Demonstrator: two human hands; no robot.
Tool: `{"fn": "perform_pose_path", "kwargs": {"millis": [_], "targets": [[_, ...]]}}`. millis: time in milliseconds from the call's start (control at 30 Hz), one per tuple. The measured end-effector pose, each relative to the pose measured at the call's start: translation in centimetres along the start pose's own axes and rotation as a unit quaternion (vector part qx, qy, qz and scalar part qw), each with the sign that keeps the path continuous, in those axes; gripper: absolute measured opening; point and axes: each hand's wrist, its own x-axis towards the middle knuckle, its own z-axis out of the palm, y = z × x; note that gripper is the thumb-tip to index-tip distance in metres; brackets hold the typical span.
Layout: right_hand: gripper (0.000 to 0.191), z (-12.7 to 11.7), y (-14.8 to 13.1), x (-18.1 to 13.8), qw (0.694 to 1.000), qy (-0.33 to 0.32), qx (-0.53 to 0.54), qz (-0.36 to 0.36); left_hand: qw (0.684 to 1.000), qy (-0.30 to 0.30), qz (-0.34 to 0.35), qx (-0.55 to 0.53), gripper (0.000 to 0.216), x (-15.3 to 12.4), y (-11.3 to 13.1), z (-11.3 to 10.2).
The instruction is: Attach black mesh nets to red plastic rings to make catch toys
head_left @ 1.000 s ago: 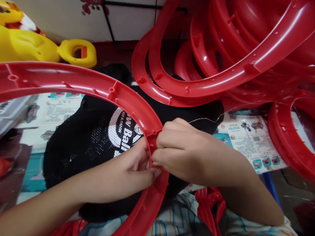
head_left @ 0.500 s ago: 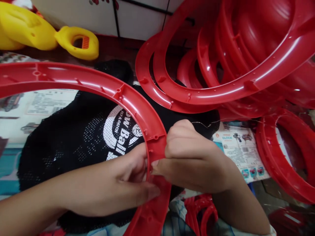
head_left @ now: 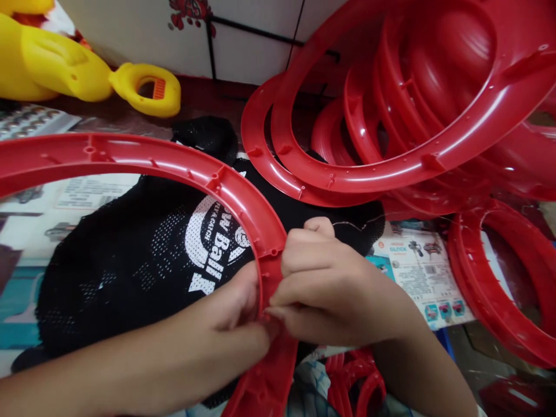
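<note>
Glossy red plastic ring (head_left: 243, 200) over black mesh net (head_left: 130, 260), pinched between left hand (head_left: 237, 315) and right hand (head_left: 330, 284).

I count one red ring (head_left: 243, 200) under my fingers, one black mesh net (head_left: 130, 260), two yellow plastic toys (head_left: 145, 87), and at least six more red rings (head_left: 391, 168) piled at my right.

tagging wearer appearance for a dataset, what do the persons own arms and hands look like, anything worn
Both arms are bare along all that shows: no sleeves, gloves, watch, bracelets or rings visible on the left hand or right hand. The fingernails look short and unpainted. No markings show on either forearm.
</note>
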Motion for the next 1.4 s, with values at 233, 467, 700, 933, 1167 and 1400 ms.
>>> {"fn": "perform_pose_path", "kwargs": {"millis": [233,467,700,933,1167,1400], "targets": [[0.025,0.3,-1.4,0.6,0.993,-0.048,0.005,0.112,0.997,0.047,0.009,0.056,0.047,0.3,-0.5,1.0],[0.034,0.9,-2.5,1.2,0.971,-0.068,0.016,0.229,0.974,0.097,0.048,0.199,0.046,0.4,-0.5,1.5],[0.037,1.2,-2.5,1.2,0.969,-0.064,0.014,0.236,0.968,0.101,0.057,0.221,0.047,0.4,-0.8,1.8],[0.039,1.2,-2.6,1.6,0.959,-0.082,0.05,0.266,0.967,0.105,0.054,0.227,0.046,0.4,-0.9,1.5],[0.033,1.9,-2.4,1.5,0.967,-0.057,-0.015,0.247,0.971,0.125,0.03,0.202,0.038,0.4,-0.1,2.1],[0.021,0.0,-2.4,0.2,0.983,-0.063,-0.101,0.143,0.96,0.084,0.051,0.264,0.041,0.2,-0.2,1.3]]}}
